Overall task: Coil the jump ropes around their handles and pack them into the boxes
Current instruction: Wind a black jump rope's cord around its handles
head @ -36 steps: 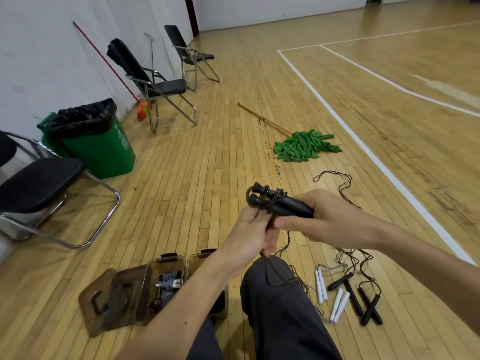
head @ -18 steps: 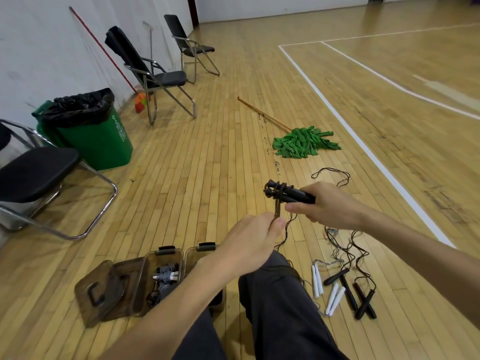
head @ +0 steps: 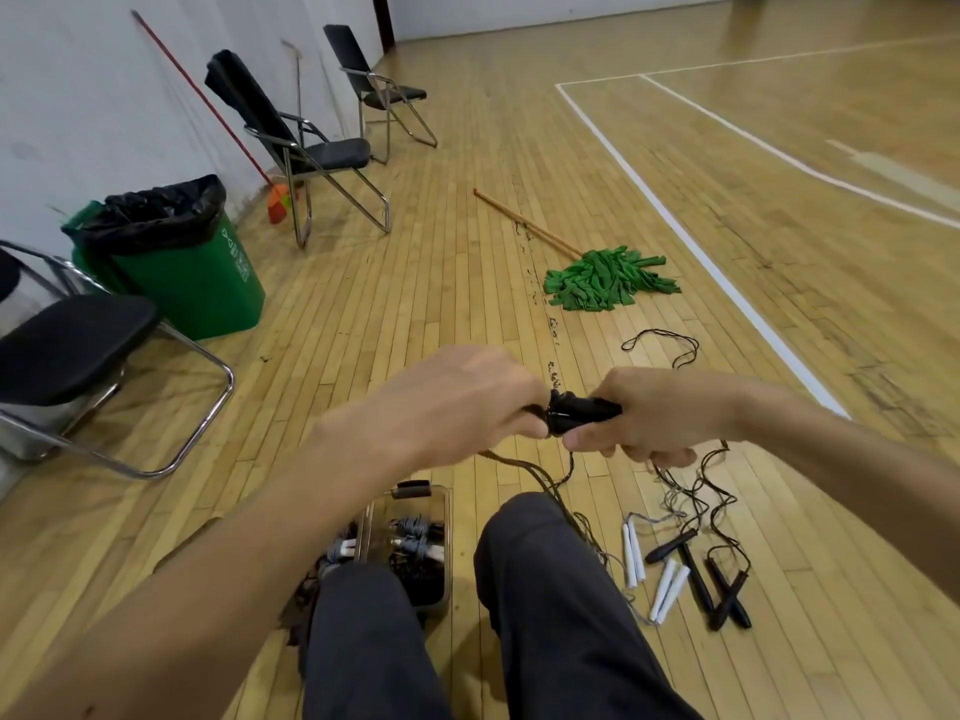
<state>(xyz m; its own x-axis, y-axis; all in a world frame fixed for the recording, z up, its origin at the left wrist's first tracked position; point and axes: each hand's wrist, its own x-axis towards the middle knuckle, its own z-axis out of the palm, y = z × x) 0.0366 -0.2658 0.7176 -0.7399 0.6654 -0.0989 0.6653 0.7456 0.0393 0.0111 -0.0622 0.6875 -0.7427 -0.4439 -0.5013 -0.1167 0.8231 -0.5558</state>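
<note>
Handles: a pair of black handles (head: 583, 411) held side by side in the air above the knees, between both hands
Right hand (head: 660, 415): clenched round the handles, thumb underneath
Left hand (head: 457, 402): fingers curled at the handles' tip, grasping the cord (head: 519, 464) where it leaves them
Cord: dark, hangs from the hands and trails across the right knee (head: 535, 537) down to the floor (head: 415, 283)
Box (head: 439, 511): clear, on the floor between the legs, coiled ropes inside
Loose ropes (head: 670, 584): white-handled and black-handled, on the floor just right of the right leg, cords tangled
Mop (head: 608, 278): green, flat on the floor beyond the hands
Bin (head: 192, 283): green with a black bag, by the wall at left, near a folding chair (head: 72, 345)
</note>
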